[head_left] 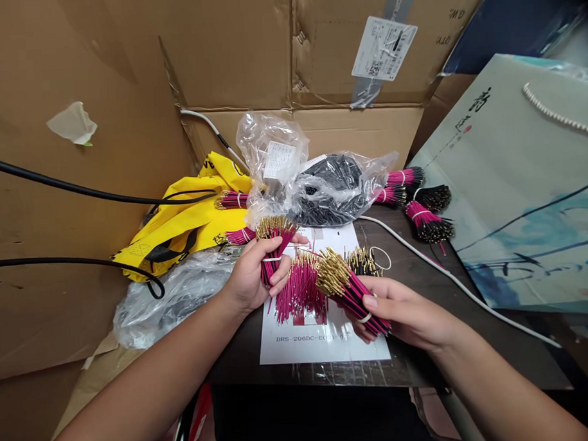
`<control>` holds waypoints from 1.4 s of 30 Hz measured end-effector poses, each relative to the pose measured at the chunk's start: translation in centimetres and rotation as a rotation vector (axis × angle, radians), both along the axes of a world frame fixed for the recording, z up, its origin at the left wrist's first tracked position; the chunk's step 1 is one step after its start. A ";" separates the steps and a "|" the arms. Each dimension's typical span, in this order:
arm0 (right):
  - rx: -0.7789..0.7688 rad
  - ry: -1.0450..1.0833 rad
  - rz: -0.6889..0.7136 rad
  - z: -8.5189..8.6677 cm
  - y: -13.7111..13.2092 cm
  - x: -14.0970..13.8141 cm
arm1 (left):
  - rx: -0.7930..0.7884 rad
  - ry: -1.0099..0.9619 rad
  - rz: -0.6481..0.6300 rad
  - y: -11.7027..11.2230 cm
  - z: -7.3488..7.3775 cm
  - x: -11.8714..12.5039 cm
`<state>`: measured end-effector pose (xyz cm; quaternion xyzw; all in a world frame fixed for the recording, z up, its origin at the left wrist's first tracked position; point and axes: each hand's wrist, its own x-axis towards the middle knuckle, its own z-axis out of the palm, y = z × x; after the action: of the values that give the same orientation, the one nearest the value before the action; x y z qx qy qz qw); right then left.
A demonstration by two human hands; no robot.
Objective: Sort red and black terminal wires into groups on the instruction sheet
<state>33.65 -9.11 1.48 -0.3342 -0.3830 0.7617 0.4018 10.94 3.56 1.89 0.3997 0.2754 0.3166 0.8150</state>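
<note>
In my left hand [254, 270] is a bundle of pink wires [272, 265], closed in by my thumb and fingers, with gold tips pointing up and a white band round it. My right hand [393, 307] grips a thicker bundle of pink and black wires [352, 295]; its gold tips lean up and to the left, and a pale band circles its lower part. Between the hands, a pile of loose pink wires [301, 288] lies on a printed sheet [322, 348]. Black wires with gold tips [363, 262] lie behind the right bundle, partly hidden, beside a loose white rubber band [382, 258].
Clear plastic bags [343, 186] of black parts sit at the back, near a yellow bag [178, 218]. More banded wire bundles [426, 222] lie right of them. A white cable [450, 276] crosses the dark table [414, 358]. Cardboard [230, 62] and a paper bag [529, 193] enclose it.
</note>
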 end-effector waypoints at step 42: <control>0.442 -0.632 0.200 1.2 1.0 -1.7 | -0.009 -0.110 -0.179 -0.3 -0.3 -0.5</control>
<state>31.95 -8.11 2.68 -0.4189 -0.6729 0.5559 0.2503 10.45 3.30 1.56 0.4011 0.1947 0.2627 0.8557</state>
